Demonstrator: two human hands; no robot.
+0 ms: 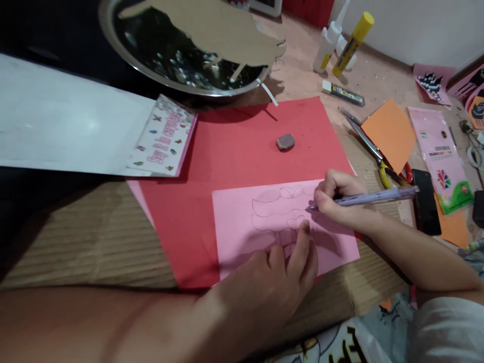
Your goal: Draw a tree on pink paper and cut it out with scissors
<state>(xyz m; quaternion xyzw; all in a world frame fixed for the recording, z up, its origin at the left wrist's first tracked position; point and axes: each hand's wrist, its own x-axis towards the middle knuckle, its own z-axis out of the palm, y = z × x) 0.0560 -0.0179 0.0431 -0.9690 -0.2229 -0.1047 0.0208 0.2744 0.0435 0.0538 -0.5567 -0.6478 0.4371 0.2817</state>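
Note:
My right hand (340, 199) is closed around a slim, pale purple mechanical pencil (378, 195). Its tip touches a sheet of pink paper (234, 217). Thin outlines of wavy, cloud-like shapes are drawn on this sheet, with upright lines below them. Fingers stretched out, my left hand (272, 277) lies on the lower part of the pink paper and covers some of the drawing. Under the pink sheet is a larger red paper (234, 146). A small worn eraser (285, 141) rests on the red paper, beyond the pencil tip.
At the back stands a round metal tray (124, 55) with cut brown card in it. Scissors (363, 133) lie at the right, partly under orange paper (391, 136). A glue stick (353, 45), a glue bottle (328, 45) and a black phone (426, 201) are nearby. A white board (75, 121) juts in from the left.

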